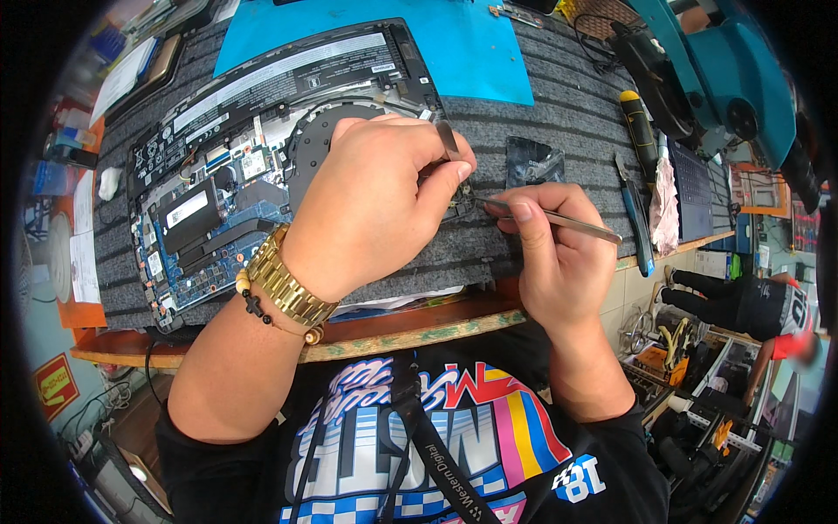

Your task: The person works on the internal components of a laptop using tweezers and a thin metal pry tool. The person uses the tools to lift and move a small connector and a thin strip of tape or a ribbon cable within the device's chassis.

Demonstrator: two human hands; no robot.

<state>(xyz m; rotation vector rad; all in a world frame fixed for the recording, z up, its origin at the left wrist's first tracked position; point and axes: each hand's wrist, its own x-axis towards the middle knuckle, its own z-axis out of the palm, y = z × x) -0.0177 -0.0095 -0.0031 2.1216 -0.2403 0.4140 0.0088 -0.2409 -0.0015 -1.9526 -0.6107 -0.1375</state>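
An opened laptop [209,236] lies on the mat with its blue circuit board, black battery [288,74] and round fan [319,131] exposed. My left hand [375,188] is closed over the laptop's right part, pinching a slim metal tool [447,140] whose flat end sticks up past the fingers; its kind is not clear. At the laptop's right edge, a small dark part [463,201] sits just below the left fingertips. My right hand [567,253] grips metal tweezers [580,227], their tip pointing left at this part. Whether the tip touches it, I cannot tell.
A small dark plastic packet [534,163] lies beyond my right hand. Blue-handled pliers [635,214] and a yellow-black screwdriver [640,131] lie to the right, near a teal microscope [742,79]. The wooden table edge [436,330] runs before me. Another person [768,310] is off right.
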